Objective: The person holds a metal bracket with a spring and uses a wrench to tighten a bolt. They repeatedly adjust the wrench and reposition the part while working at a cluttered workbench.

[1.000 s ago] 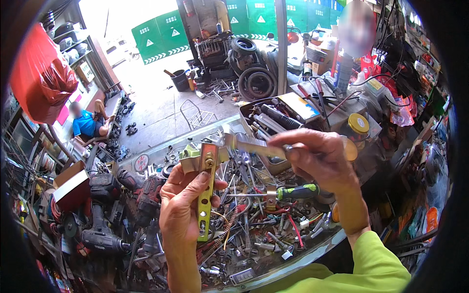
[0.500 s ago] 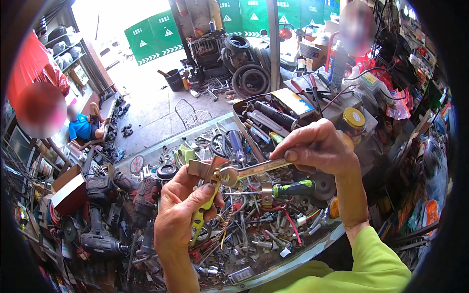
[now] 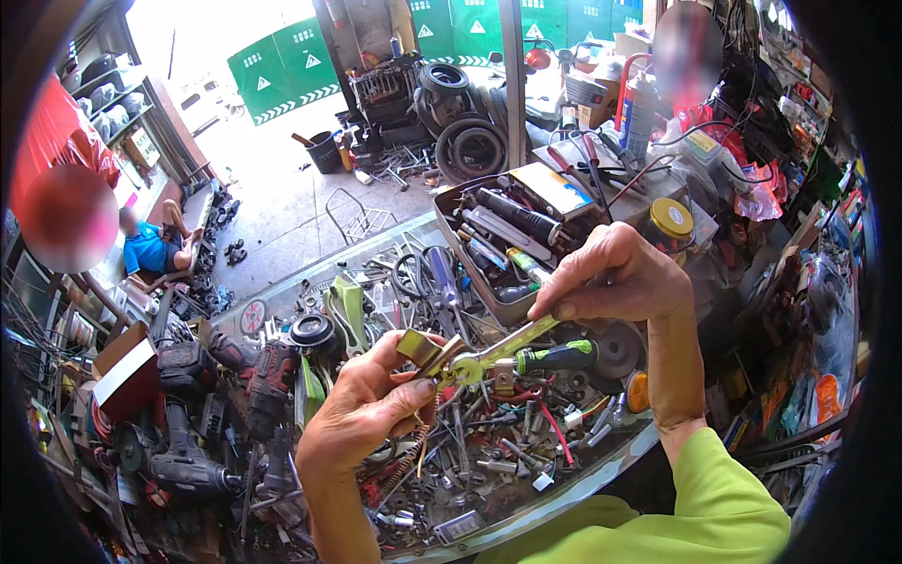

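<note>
My left hand [image 3: 362, 404] is closed on a small bent metal bracket [image 3: 420, 348], pinching it between thumb and fingers above the cluttered bench. A silver wrench [image 3: 517, 340] is gripped near its far end by the thumb and fingers of my right hand [image 3: 625, 277]. The wrench slants down to the left, and its head meets the bracket's lower edge by my left thumb. Whether the jaws sit round a nut there is too small to tell. Just below the wrench lies a screwdriver [image 3: 559, 355] with a green and black handle.
Loose bolts, sockets and a coil spring [image 3: 406, 461] cover the glass-topped bench [image 3: 601, 475]. A tray of tools [image 3: 512, 221] stands behind. Cordless drills [image 3: 188, 461] crowd the left. A yellow-lidded jar [image 3: 670, 218] is at right. Far left, a person in blue [image 3: 150, 246] sits low.
The bracket has turned in my left hand, and the yellow-green tool seen there before no longer shows clearly. The wrench now slants more steeply, its head lower against the bracket.
</note>
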`<act>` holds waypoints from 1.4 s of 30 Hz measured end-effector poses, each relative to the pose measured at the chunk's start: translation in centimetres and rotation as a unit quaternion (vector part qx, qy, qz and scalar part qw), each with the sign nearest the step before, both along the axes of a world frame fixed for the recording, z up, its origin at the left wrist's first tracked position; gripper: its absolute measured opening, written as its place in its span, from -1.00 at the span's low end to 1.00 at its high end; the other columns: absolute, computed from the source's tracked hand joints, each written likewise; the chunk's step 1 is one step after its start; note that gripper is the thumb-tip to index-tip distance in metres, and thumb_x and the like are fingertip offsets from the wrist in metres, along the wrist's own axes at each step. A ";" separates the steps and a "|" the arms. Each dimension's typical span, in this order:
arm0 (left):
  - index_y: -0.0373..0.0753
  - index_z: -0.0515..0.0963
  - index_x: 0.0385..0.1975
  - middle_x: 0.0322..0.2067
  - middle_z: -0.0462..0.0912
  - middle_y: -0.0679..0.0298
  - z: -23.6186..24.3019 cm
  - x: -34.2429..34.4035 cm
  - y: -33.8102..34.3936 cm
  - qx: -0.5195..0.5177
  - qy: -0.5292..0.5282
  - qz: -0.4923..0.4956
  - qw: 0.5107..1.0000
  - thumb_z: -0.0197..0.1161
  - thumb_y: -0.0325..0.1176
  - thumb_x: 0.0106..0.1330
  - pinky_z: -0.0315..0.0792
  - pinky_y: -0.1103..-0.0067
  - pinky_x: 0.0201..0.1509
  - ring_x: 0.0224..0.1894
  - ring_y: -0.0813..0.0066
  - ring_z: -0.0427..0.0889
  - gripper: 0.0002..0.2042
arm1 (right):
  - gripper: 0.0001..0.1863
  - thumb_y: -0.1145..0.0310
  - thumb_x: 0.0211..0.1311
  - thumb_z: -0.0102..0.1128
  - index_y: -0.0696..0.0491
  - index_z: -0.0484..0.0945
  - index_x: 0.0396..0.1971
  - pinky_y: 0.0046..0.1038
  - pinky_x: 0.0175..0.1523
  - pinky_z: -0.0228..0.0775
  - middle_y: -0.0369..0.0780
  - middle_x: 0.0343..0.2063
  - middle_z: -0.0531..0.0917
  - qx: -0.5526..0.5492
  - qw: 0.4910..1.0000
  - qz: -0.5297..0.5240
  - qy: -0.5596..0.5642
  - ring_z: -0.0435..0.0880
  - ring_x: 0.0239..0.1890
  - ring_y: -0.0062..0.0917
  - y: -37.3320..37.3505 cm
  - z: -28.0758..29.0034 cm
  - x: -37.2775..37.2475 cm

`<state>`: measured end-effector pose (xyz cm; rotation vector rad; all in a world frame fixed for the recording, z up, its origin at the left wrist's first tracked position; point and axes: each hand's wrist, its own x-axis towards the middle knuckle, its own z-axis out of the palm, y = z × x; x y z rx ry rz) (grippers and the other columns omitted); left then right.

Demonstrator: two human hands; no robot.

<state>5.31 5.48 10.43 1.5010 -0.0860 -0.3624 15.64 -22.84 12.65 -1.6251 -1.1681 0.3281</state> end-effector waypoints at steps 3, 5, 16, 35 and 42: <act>-0.41 0.33 0.07 -0.20 0.56 0.17 0.2 0.1 -0.6 -0.041 -0.026 0.034 0.998 0.18 -0.45 0.27 0.21 0.75 -0.61 -0.47 0.59 0.49 -0.62 | -0.83 0.49 0.26 0.18 0.15 0.64 -0.18 -0.72 -0.51 0.24 -0.37 -0.50 0.63 0.026 0.997 -0.035 0.068 0.44 -0.55 -0.84 0.6 -0.6 -0.1; -0.39 0.33 0.07 -0.19 0.55 0.15 0.2 0.2 -0.7 -0.101 -0.028 0.048 0.993 0.18 -0.43 0.28 0.23 0.73 -0.62 -0.47 0.57 0.50 -0.62 | -0.83 0.48 0.28 0.17 0.16 0.63 -0.18 -0.73 -0.53 0.25 -0.37 -0.51 0.62 0.046 0.992 -0.046 0.111 0.43 -0.57 -0.84 1.0 -0.9 0.1; -0.27 0.38 -0.05 -0.23 0.58 0.18 -0.7 0.7 -0.2 -0.242 -0.083 0.177 0.950 0.08 -0.50 0.36 0.31 0.66 -0.60 -0.43 0.49 0.58 -0.80 | -0.76 0.32 0.34 0.12 0.18 0.61 -0.17 -0.70 -0.61 0.18 -0.38 -0.66 0.53 0.079 0.959 -0.069 0.263 0.39 -0.68 -0.80 4.8 -2.9 -0.5; -0.17 0.45 -0.12 -0.39 0.58 0.36 -0.2 0.7 1.8 -0.203 -0.052 0.306 0.929 0.04 -0.45 0.36 0.26 0.69 -0.62 -0.52 0.66 0.50 -0.85 | -0.71 0.26 0.42 -0.03 0.19 0.53 -0.31 -0.64 -0.62 0.21 -0.36 -0.71 0.48 -0.044 0.965 -0.014 0.257 0.39 -0.68 -0.79 5.8 0.7 -5.9; -0.26 0.36 0.02 -0.23 0.57 0.17 0.2 0.2 0.2 -0.133 -0.046 0.151 0.978 0.10 -0.50 0.26 0.26 0.73 -0.62 -0.46 0.61 0.50 -0.69 | -0.79 0.36 0.29 0.17 0.23 0.60 -0.37 -0.67 -0.48 0.21 -0.46 -0.62 0.48 -0.031 0.987 -0.139 0.076 0.33 -0.52 -0.85 2.1 0.9 -3.0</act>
